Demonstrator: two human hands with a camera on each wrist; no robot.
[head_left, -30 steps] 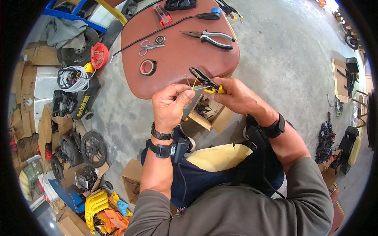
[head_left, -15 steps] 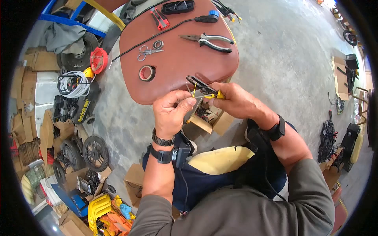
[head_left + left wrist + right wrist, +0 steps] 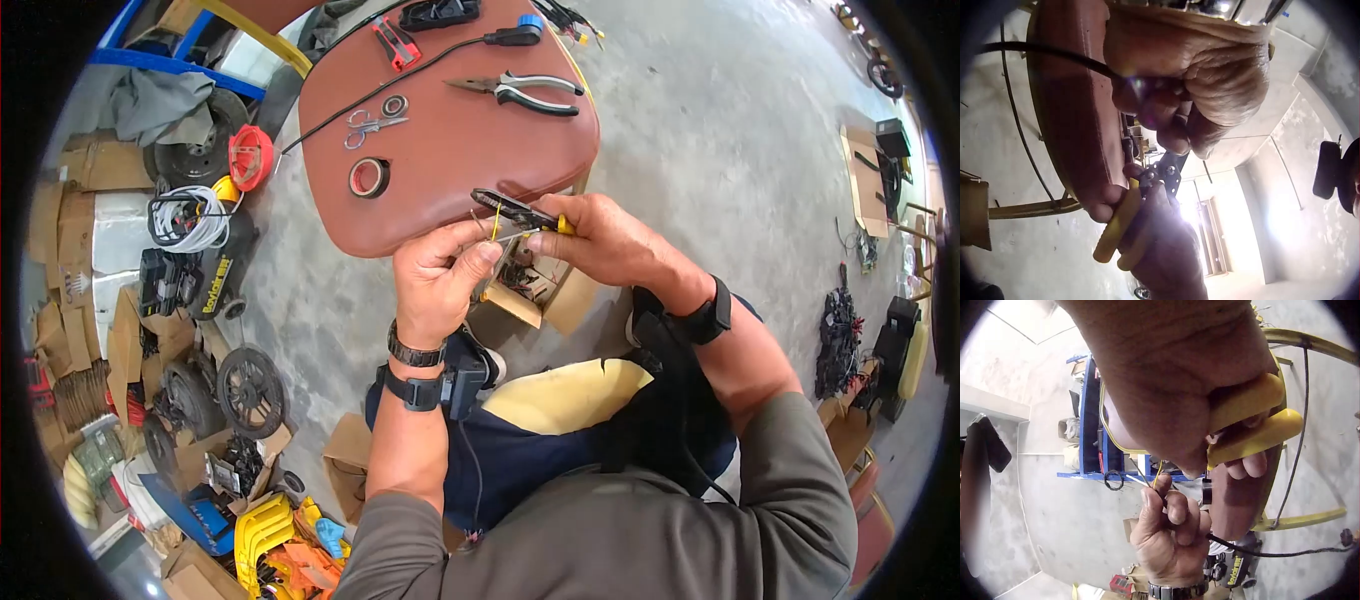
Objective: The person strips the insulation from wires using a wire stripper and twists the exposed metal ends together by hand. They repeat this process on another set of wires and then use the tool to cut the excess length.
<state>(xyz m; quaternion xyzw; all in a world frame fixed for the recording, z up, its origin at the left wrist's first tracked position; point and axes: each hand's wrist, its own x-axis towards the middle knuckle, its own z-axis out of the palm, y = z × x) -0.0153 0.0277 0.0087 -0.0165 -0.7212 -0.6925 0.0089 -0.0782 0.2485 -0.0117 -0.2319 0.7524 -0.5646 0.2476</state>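
Over the near edge of the stool seat, my left hand (image 3: 432, 285) pinches a black cable (image 3: 1054, 50) near its end. From its fingertips stick out a yellow wire (image 3: 1159, 472), a white wire (image 3: 1138, 480) and a dark wire (image 3: 1139, 467). My right hand (image 3: 610, 245) grips wire strippers (image 3: 515, 211) by their yellow handles (image 3: 1257, 437). The dark head of the strippers lies just beyond the left fingertips, overlapping the wires in the head view. The right wrist view shows the fingers wrapped about the handles.
On the brown padded seat (image 3: 450, 150) lie long-nose pliers (image 3: 515, 90), a tape roll (image 3: 369, 177), small scissors (image 3: 372, 129), a red cutter (image 3: 397, 45) and a cable with a blue-ended connector (image 3: 515, 34). An open cardboard box (image 3: 515, 306) stands below the hands.
The strippers have tilted to lie flatter, their head lower by the left fingertips. My right thumb now covers more of the handles. The left hand keeps its pinch.
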